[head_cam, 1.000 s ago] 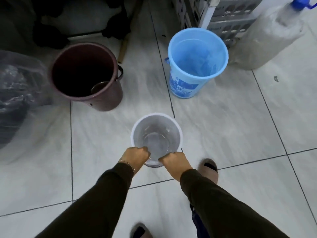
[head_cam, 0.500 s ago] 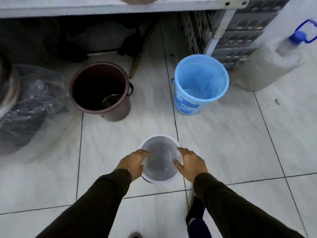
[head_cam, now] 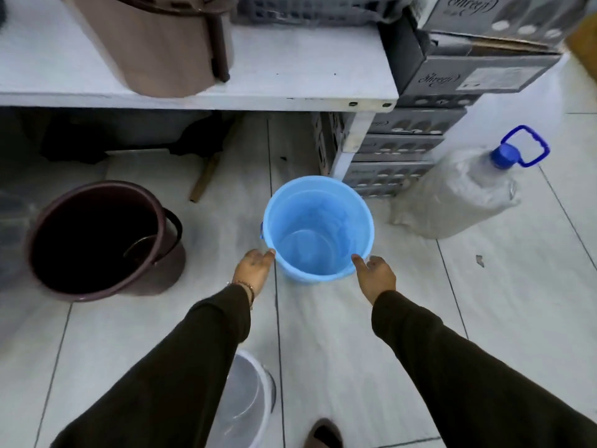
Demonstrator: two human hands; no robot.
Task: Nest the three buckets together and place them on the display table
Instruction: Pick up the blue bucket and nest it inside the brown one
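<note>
Item 1: blue bucket (head_cam: 318,229), upright on the tiled floor (head_cam: 355,334), mouth up, interior bare; it stands just in front of the right-hand leg of the white display table (head_cam: 290,76), beside a stack of grey cartons (head_cam: 397,150).

Item 2: left hand (head_cam: 253,268), fingers loosely extended, fingertips touching the near-left rim of the blue bucket; not closed round anything. Dark sleeve, beaded bracelet at the wrist.

Item 3: right hand (head_cam: 374,274), likewise unclenched, thumb tip at the near-right rim of the same bucket (whether the fingers press the outer wall cannot be told).

Item 4: maroon bucket (head_cam: 100,240), upright on the floor toward the left edge of view, well apart from the blue one; black handle folded down on its right side, a metal ring-like part visible inside.

Item 5: clear bucket (head_cam: 248,399) with white rim, on the floor near the lower edge of view, partly hidden under the left forearm.

Item 6: brown bin (head_cam: 155,43), standing on the display table near its front edge.

Item 7: large plastic bottle (head_cam: 458,195) with blue cap and handle, leaning on the floor at right, near the cartons.

Item 8: one shoe (head_cam: 323,434), at the bottom edge.
</note>
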